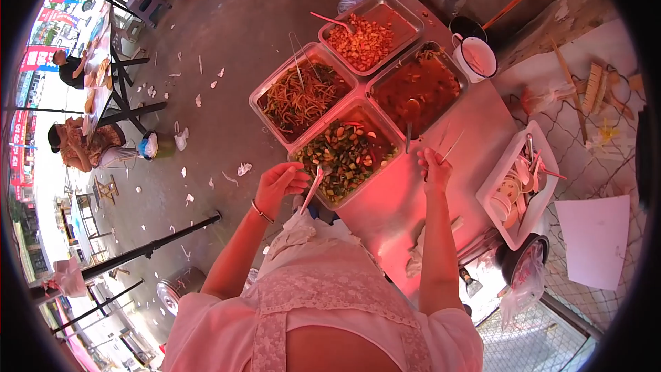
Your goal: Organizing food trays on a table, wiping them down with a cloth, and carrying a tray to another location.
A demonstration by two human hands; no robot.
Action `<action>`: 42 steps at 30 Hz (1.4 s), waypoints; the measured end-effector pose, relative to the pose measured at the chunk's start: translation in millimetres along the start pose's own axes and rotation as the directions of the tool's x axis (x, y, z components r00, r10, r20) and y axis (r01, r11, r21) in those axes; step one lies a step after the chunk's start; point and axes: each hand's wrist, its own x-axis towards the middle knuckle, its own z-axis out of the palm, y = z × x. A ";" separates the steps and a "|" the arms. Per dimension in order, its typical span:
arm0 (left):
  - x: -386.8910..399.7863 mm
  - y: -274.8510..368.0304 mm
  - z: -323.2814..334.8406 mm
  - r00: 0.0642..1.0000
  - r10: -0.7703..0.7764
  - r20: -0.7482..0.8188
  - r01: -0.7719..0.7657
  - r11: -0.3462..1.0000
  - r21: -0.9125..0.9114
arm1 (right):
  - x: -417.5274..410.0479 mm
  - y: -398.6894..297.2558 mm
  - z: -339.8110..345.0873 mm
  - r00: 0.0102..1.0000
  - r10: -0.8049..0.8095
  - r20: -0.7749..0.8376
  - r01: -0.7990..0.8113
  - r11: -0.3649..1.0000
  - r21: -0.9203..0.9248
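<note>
My left hand (281, 186) is empty, its fingers apart, by the left edge of the nearest steel tray (356, 189). That tray holds chopped greens and peanuts (341, 157). A spoon (313, 186) rests in it, its handle pointing towards my apron. My right hand (436, 169) grips a thin metal utensil (453, 145) above the steel tabletop (382, 222); whether it is a pair of tongs I cannot tell. Beyond are trays of shredded vegetables with tongs (297, 62), red sauce with a ladle (411, 113), and diced orange pieces with a pink-handled spoon (330, 21).
A white plastic basket (490, 186) with cups and spoons stands at the right. An enamel mug (477, 59) is at the far table corner. Scraps litter the floor (227, 88). Two people (90, 142) sit at a table on the left. A black pole (155, 245) crosses lower left.
</note>
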 end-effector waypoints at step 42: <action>152.0 3.6 127.8 0.910 -0.029 0.414 -0.095 0.956 0.276 | 23.6 7.4 -74.6 0.969 -0.202 -0.145 0.177 0.970 -0.166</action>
